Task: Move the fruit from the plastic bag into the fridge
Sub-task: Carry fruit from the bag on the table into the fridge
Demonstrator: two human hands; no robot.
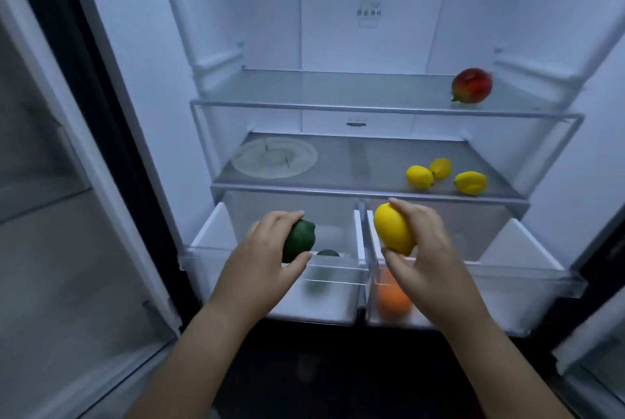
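Both forearms reach in from six o'clock. The left hand [267, 246] grips a dark green fruit [299, 241], fingers curled over its top and thumb beneath, above the open left crisper drawer [209, 232]. The right hand [422, 249] grips a smooth yellow fruit [394, 229], thumb beneath it, above the open right crisper drawer [514, 243].

In the left drawer a second green fruit [327, 253] lies at four o'clock from the held one, partly hidden by the drawer's front wall. In the right drawer an orange [394, 300] lies at six o'clock from the yellow fruit, below the right wrist.

Farther back, on the lower glass shelf [372, 161], three lemons [419, 176] sit at one o'clock from the right hand, two close together and the third just beside. A round clear disc [274, 157] lies at twelve o'clock from the left hand.

Farthest, a red-and-green mango [471, 85] rests at the right end of the upper shelf [321, 87].
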